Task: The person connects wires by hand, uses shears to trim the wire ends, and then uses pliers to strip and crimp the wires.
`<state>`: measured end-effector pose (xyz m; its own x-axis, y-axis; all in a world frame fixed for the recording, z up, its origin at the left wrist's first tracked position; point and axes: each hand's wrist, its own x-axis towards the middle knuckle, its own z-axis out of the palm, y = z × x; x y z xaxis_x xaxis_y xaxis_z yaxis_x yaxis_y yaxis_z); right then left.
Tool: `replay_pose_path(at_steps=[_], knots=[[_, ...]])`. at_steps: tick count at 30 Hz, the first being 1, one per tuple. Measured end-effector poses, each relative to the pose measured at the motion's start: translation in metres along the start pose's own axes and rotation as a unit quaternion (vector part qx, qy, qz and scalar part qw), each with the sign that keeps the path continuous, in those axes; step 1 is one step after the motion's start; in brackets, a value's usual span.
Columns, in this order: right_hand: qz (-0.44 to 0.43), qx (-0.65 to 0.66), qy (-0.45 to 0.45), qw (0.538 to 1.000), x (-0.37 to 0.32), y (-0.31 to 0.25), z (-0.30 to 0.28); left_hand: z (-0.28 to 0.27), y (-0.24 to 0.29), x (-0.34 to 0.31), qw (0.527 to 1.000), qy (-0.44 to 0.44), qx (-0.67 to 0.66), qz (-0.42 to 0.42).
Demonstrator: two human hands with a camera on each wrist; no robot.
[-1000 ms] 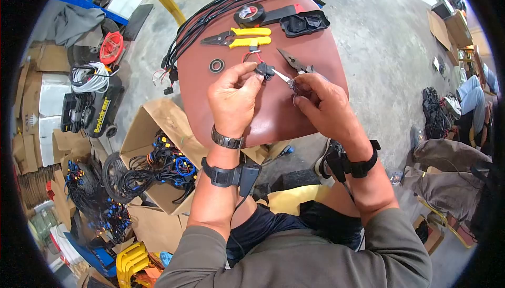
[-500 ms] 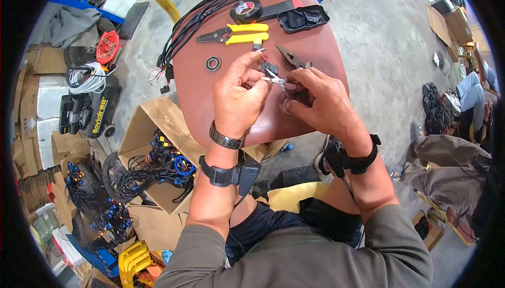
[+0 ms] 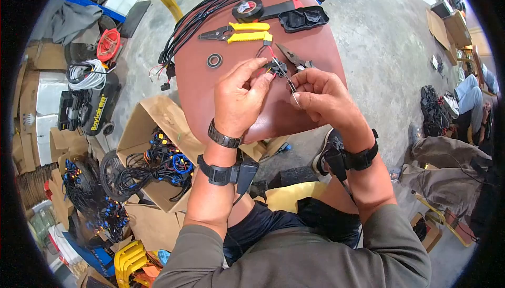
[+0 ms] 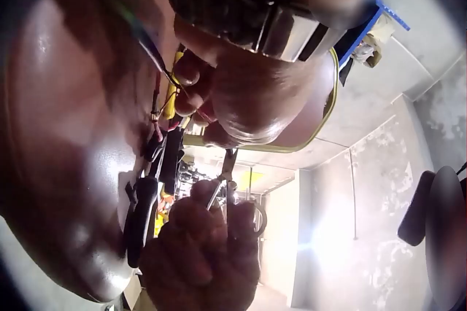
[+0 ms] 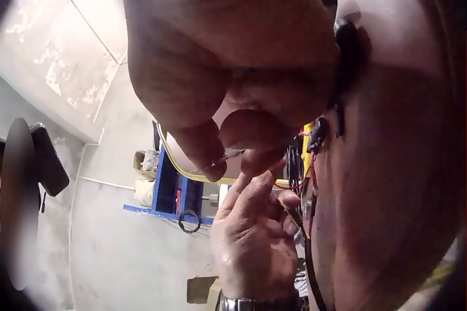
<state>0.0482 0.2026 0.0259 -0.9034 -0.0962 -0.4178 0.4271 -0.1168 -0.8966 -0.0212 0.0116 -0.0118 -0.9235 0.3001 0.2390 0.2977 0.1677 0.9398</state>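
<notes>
In the head view the left hand [image 3: 240, 98] pinches thin wires beside a small black connector [image 3: 277, 69] with red leads, above the brown seat [image 3: 205, 103]. The right hand [image 3: 327, 97] grips small metal scissors [image 3: 288, 81], whose blades lie close by the connector. From the left wrist view, the scissors [image 4: 228, 167] stand between the left fingers and the right hand [image 4: 204, 253]. In the right wrist view, the left hand [image 5: 255, 242] holds thin wires below the right fingers. Which wire lies between the blades cannot be told.
Yellow-handled strippers [image 3: 247, 37], grey pliers [image 3: 290, 56], a ring bearing [image 3: 214, 60], black tape [image 3: 248, 10], a black tray [image 3: 303, 18] and a cable bundle [image 3: 195, 18] lie on the seat. A cardboard box [image 3: 134, 136] of cables stands at lower left.
The scissors have swung from pointing left to pointing up and left, beside the connector. The right fingers have shifted on them. The left hand stays near the same place, its fingers slightly spread.
</notes>
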Motion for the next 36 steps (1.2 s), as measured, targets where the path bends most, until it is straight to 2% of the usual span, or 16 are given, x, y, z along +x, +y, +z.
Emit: replay_pose_path(at_steps=[3, 6, 9, 12, 15, 18, 21, 27, 33, 36], knots=[[0.006, 0.027, -0.011, 1.0, 0.0, 0.001, -0.001, 0.001, 0.001, 0.0, 1.0, 0.014, 0.002, 0.006], [-0.005, 0.037, -0.017, 0.999, 0.002, 0.007, -0.003, -0.001, 0.002, -0.002, 0.993, -0.002, -0.081, -0.082], [-0.012, 0.016, -0.026, 0.999, 0.003, 0.007, -0.001, -0.001, 0.01, -0.003, 0.993, -0.003, -0.069, -0.091], [-0.091, -0.008, -0.015, 0.996, 0.009, 0.021, 0.004, -0.001, 0.002, -0.005, 0.993, -0.015, -0.089, -0.08], [-0.116, -0.074, -0.007, 0.991, 0.007, 0.022, 0.006, 0.003, -0.005, -0.006, 0.995, -0.004, -0.094, -0.046], [-0.107, -0.158, 0.016, 0.981, 0.0, 0.009, 0.009, 0.001, -0.005, -0.006, 0.996, -0.031, -0.072, -0.04], [-0.081, -0.169, 0.008, 0.982, 0.001, 0.009, 0.008, 0.0, -0.002, -0.006, 0.995, -0.04, -0.08, -0.053], [-0.104, -0.196, 0.012, 0.975, -0.002, 0.004, 0.007, 0.003, 0.001, -0.004, 0.997, -0.032, -0.067, 0.033], [-0.093, -0.188, -0.01, 0.978, -0.003, 0.006, 0.004, 0.003, 0.003, -0.004, 0.995, -0.027, -0.08, 0.044], [-0.119, -0.178, -0.012, 0.977, -0.002, 0.011, 0.004, 0.001, 0.005, -0.005, 0.997, -0.024, -0.065, 0.046]])
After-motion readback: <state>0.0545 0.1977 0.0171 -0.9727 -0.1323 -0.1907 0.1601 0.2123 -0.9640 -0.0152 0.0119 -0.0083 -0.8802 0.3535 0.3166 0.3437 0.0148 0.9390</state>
